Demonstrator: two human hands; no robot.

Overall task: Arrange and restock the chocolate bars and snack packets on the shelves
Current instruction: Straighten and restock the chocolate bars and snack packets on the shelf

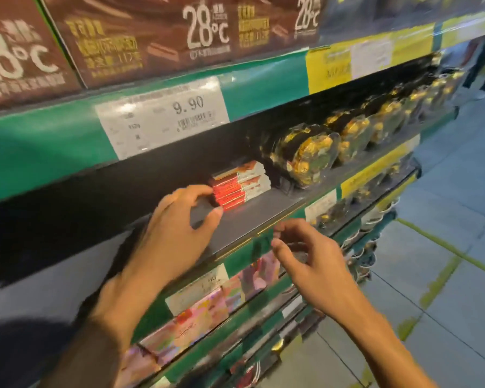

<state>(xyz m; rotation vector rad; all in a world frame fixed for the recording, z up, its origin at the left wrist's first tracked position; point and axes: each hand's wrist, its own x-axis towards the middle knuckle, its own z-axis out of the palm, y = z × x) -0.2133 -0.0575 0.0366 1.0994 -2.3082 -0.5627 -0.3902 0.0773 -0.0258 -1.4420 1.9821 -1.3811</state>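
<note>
Just below the 9.90 price tag (pixel 163 121), a short stack of chocolate bars (pixel 240 186) lies on the dark shelf (pixel 252 214), with clear packs of gold-wrapped chocolates (pixel 311 152) right of the stack. The left hand (pixel 177 231) curls round the stack's left end, thumb and fingertips touching it. The right hand (pixel 317 261), below the stack at the shelf's front edge, is loosely curled and holds nothing. Much of the shelf left of the stack looks bare (deep shadow hides its back), so restocking seems barely begun.
</note>
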